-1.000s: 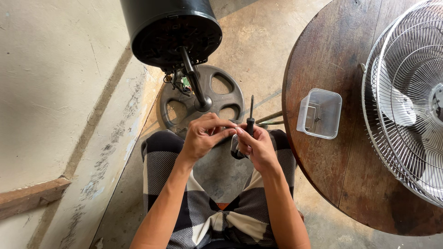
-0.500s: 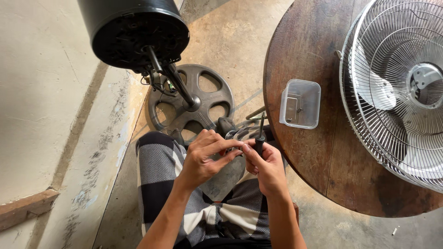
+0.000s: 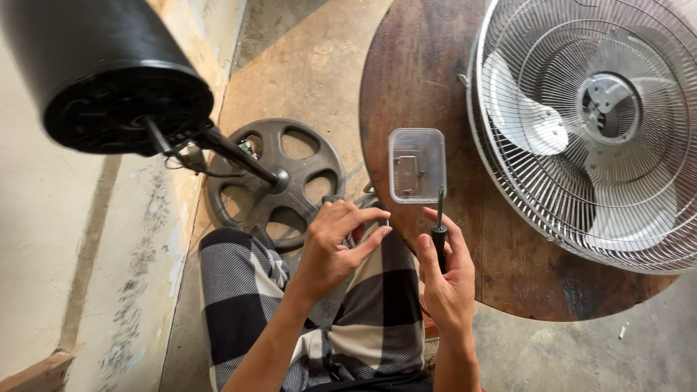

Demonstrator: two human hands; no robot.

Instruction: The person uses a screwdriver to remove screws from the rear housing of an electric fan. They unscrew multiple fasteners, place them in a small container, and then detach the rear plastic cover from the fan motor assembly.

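Fingers of the right hand wrap the black handle of a slim screwdriver, its shaft pointing up toward a clear square plastic container on the round dark wooden desk. The left hand pinches something small at its fingertips; what it is cannot be told. A white wire-caged fan lies on the desk, and a black spoked fan base sits on the floor.

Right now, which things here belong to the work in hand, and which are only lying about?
In the work:
- left hand, pinching a small part, too small to identify
- right hand, holding the screwdriver
- clear box on the table

Lying about:
- fan grille on the table
- black motor housing on its pole
- round base on the floor
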